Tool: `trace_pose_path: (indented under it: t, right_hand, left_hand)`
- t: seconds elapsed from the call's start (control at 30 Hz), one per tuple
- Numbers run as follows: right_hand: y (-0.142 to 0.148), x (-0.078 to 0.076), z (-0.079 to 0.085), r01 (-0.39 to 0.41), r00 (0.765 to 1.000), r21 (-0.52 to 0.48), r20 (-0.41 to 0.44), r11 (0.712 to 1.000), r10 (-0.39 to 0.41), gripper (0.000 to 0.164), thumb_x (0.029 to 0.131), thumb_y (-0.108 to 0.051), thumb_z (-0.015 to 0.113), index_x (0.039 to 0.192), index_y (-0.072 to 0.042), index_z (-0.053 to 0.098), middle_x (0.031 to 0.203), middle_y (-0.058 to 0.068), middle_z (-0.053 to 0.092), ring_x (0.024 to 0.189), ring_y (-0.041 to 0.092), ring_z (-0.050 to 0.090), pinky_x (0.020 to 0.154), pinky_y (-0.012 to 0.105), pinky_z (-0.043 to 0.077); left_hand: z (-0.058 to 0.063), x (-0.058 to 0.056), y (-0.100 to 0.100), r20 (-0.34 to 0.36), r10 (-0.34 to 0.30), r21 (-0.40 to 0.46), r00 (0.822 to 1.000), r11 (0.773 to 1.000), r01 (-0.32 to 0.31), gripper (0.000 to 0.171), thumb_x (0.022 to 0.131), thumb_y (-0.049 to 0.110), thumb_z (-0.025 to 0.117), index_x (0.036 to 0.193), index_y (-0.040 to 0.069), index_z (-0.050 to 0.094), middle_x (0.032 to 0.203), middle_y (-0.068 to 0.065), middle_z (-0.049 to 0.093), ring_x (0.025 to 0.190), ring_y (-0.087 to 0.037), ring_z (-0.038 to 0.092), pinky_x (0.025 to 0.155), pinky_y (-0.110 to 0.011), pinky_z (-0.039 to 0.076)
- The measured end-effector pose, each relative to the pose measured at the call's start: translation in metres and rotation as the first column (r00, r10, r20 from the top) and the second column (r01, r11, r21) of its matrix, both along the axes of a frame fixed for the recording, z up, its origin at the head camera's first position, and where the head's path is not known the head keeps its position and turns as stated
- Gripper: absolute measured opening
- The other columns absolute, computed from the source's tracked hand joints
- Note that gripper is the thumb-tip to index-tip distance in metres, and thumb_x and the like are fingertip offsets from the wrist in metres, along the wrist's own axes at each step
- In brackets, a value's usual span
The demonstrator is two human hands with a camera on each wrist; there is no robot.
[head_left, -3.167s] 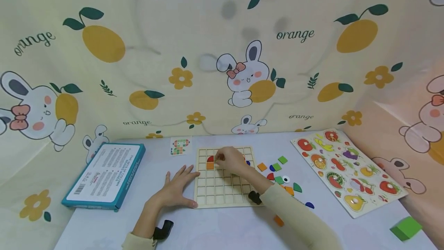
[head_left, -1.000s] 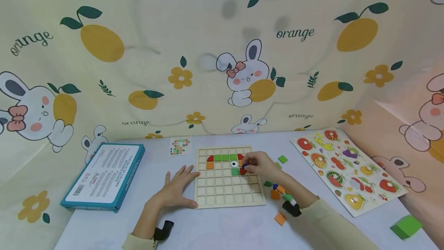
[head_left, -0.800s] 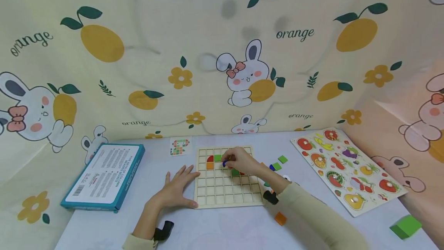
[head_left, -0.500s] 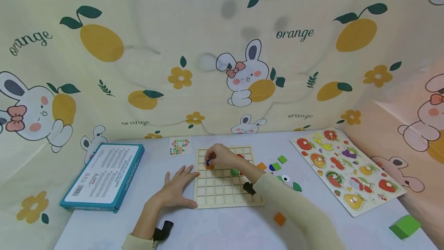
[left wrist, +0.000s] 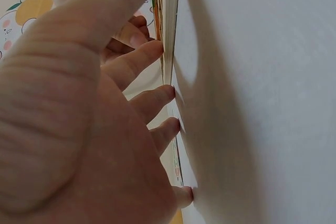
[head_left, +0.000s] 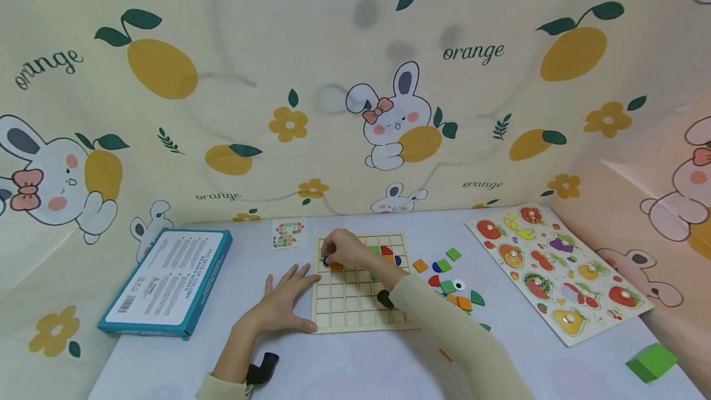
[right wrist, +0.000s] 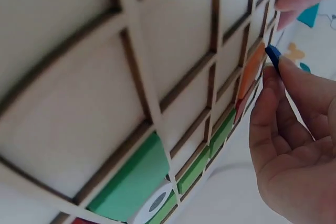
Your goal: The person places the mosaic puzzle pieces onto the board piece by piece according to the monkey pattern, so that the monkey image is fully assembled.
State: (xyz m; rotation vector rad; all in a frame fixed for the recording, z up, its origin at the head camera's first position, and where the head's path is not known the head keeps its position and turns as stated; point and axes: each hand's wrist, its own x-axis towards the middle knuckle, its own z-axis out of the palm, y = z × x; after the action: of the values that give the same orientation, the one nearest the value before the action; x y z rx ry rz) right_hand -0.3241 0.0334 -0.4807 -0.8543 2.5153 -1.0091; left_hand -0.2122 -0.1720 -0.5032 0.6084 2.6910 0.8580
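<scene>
A wooden grid board (head_left: pixel 347 310) lies flat on the table. My right hand (head_left: pixel 347 250) is over its upper left part, pinching a small blue piece (right wrist: pixel 273 56) between thumb and forefinger. That blue piece is at the board's left column, beside an orange square (right wrist: pixel 252 69). Green squares (right wrist: pixel 223 132), a white-and-grey eye piece (right wrist: pixel 157 202) and a red quarter-round piece (head_left: pixel 386 250) sit in the upper cells, partly hidden by my hand. My left hand (head_left: pixel 280 304) rests with spread fingers, thumb and fingertips at the board's left edge.
Loose coloured pieces lie right of the board, among them an orange square (head_left: pixel 420 265) and a white eye piece (head_left: pixel 458 285). A pattern card (head_left: pixel 289 234) lies behind. The blue box (head_left: pixel 166 283) is left; a fruit puzzle (head_left: pixel 555 270) and green block (head_left: pixel 651 362) are right.
My right hand has carried the blue piece leftward across the board, from its right side to the left column. A blue piece now shows at the right side. My left hand has stayed put.
</scene>
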Motion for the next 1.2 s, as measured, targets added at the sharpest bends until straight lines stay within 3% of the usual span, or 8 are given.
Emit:
trace_pose_path:
  t: [0.43,0.67,0.9,1.2]
  right_hand:
    - [-0.001,0.008,-0.003,-0.001,0.996,0.131,-0.088,0.991,0.013,0.005,0.086,-0.005,0.077,0.09,-0.008,0.075,0.076,-0.006,0.061,0.072,0.009,0.053,0.068,0.023,0.046]
    - [-0.001,0.01,-0.002,0.014,0.995,0.139,-0.098,0.99,0.0,0.018,0.085,-0.011,0.079,0.101,-0.007,0.072,0.075,-0.005,0.058,0.068,0.009,0.051,0.064,0.025,0.043]
    - [0.001,0.011,-0.002,-0.012,0.992,0.161,-0.12,0.987,0.031,0.007,0.086,-0.012,0.079,0.092,-0.011,0.076,0.074,-0.008,0.059,0.07,0.008,0.052,0.064,0.025,0.043]
    - [0.001,0.01,-0.003,-0.003,0.993,0.148,-0.114,0.989,0.021,0.005,0.087,-0.009,0.077,0.091,-0.012,0.077,0.075,-0.008,0.06,0.071,0.008,0.052,0.066,0.025,0.043]
  left_hand:
    - [-0.003,0.0,0.001,-0.006,-0.002,-0.008,1.0,1.0,0.002,0.101,0.066,0.053,0.088,0.15,0.016,0.045,0.163,-0.015,0.024,0.15,-0.043,0.01,0.103,-0.08,-0.009]
    - [0.0,0.001,0.002,-0.007,-0.003,-0.003,1.0,1.0,0.003,0.101,0.066,0.052,0.089,0.149,0.014,0.046,0.162,-0.016,0.025,0.15,-0.044,0.01,0.103,-0.081,-0.009]
    - [0.003,0.002,0.002,0.0,0.004,-0.002,1.0,1.0,-0.004,0.099,0.067,0.05,0.089,0.149,0.014,0.046,0.162,-0.017,0.025,0.15,-0.044,0.01,0.103,-0.08,-0.009]
    - [0.001,0.001,0.003,0.0,0.015,-0.013,1.0,1.0,-0.015,0.099,0.066,0.05,0.089,0.149,0.015,0.047,0.162,-0.016,0.026,0.15,-0.042,0.01,0.104,-0.08,-0.009]
